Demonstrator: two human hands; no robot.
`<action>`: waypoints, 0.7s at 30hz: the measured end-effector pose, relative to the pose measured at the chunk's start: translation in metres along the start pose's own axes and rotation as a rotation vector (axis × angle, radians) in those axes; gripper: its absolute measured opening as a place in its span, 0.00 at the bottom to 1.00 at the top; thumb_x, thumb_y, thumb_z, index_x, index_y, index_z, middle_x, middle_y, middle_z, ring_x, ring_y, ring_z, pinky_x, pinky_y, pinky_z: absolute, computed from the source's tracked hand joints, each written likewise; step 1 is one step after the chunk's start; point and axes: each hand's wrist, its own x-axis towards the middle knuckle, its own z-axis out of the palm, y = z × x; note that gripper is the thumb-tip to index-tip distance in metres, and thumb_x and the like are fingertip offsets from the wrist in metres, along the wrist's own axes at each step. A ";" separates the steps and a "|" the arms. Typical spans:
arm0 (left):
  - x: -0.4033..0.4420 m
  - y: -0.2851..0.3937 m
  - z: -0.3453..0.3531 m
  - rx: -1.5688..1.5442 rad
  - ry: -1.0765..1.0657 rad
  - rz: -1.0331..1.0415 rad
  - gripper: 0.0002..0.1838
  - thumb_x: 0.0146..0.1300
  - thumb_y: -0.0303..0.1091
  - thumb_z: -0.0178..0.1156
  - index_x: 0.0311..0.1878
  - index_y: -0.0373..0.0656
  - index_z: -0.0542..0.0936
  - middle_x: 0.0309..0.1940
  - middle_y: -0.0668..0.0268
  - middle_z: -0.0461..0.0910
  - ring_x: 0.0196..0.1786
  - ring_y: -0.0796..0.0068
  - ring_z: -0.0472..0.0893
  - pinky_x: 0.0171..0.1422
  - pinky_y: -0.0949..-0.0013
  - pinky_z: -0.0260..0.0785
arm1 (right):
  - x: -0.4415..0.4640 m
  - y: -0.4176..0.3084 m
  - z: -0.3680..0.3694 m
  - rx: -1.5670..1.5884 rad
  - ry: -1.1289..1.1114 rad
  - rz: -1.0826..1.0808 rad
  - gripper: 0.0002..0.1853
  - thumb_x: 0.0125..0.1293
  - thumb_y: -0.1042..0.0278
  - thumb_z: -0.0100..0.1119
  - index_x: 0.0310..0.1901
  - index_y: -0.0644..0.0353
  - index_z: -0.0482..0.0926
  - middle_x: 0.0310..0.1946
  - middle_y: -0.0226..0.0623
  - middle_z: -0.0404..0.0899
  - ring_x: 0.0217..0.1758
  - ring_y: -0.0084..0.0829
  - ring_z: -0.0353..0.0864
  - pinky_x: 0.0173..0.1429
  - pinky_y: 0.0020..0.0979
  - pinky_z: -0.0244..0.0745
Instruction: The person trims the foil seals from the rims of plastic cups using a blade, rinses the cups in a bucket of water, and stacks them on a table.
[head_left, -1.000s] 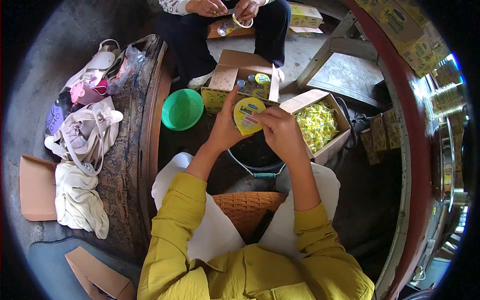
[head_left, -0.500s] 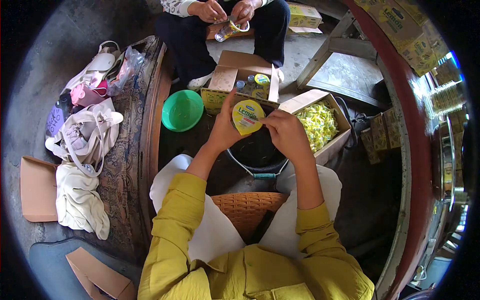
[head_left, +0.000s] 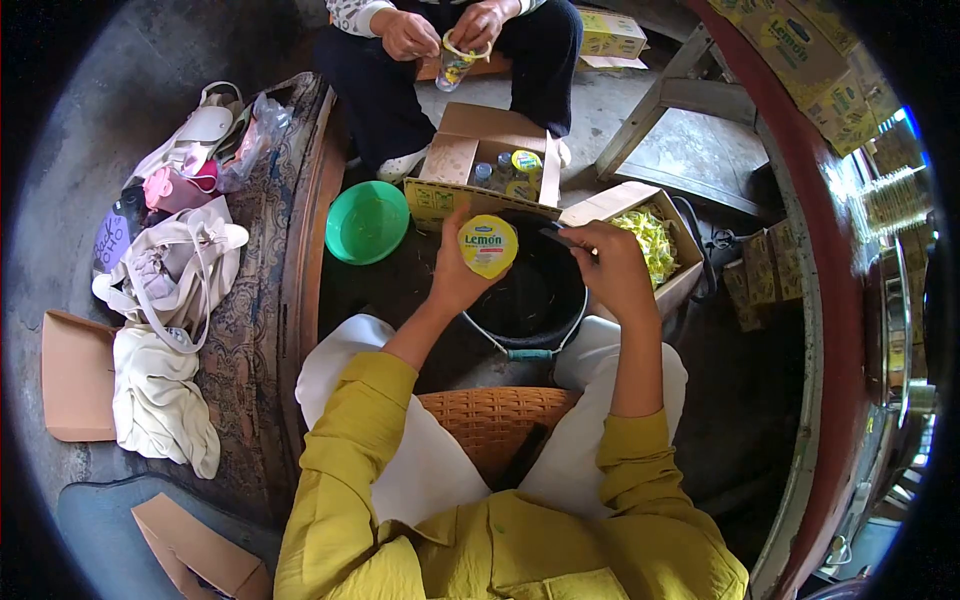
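Observation:
My left hand point(head_left: 462, 272) is wrapped around a cup with a yellow "Lemon" lid point(head_left: 488, 246), its printed top turned up toward me. The cup's sides are mostly hidden by the lid and my fingers. To the right, my right hand point(head_left: 612, 265) pinches a small dark flat blade point(head_left: 553, 236), held apart from the lid. Below both hands stands a black bucket point(head_left: 570, 300) with a wire handle and teal grip. A carton of yellow-green wrapped pieces point(head_left: 648, 242) lies just beyond my right hand.
Ahead, an open cardboard box point(head_left: 470, 150) holds several cups. Across from me, a seated person's hands point(head_left: 440, 35) hold a clear cup point(head_left: 455, 68). A green basin point(head_left: 367, 223) sits left, near a wooden bench point(head_left: 255, 330) with bags. A wooden stool point(head_left: 690, 140) stands right.
My right hand has drawn away from the lid to the right, exposing the blade. The cup has shifted slightly, and its lid now looks round. The other person's cup has turned more upright.

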 end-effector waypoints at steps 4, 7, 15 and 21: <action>-0.009 -0.009 0.014 0.059 0.075 0.013 0.48 0.36 0.24 0.71 0.60 0.40 0.50 0.49 0.56 0.63 0.52 0.65 0.69 0.56 0.67 0.64 | -0.005 0.009 0.024 -0.062 0.079 0.201 0.18 0.46 0.81 0.53 0.42 0.58 0.76 0.30 0.43 0.77 0.34 0.42 0.77 0.39 0.37 0.72; -0.015 0.001 0.021 0.011 0.028 -0.029 0.49 0.37 0.24 0.70 0.60 0.40 0.47 0.49 0.55 0.62 0.53 0.65 0.69 0.56 0.67 0.64 | -0.010 0.023 0.058 -0.104 0.059 0.203 0.22 0.46 0.81 0.52 0.47 0.60 0.72 0.30 0.44 0.78 0.34 0.43 0.77 0.39 0.39 0.73; -0.021 0.020 0.030 -0.058 0.012 -0.008 0.50 0.38 0.25 0.70 0.60 0.40 0.44 0.49 0.56 0.62 0.53 0.65 0.68 0.57 0.66 0.62 | 0.000 0.014 0.070 0.043 0.082 0.272 0.25 0.45 0.82 0.53 0.50 0.61 0.69 0.29 0.45 0.77 0.34 0.43 0.77 0.38 0.39 0.72; -0.021 0.023 0.028 -0.099 -0.083 0.092 0.55 0.37 0.23 0.69 0.64 0.41 0.39 0.49 0.56 0.63 0.54 0.66 0.68 0.59 0.65 0.60 | 0.002 0.018 0.061 0.172 0.138 0.274 0.25 0.45 0.83 0.55 0.50 0.62 0.70 0.26 0.44 0.77 0.29 0.42 0.77 0.34 0.37 0.72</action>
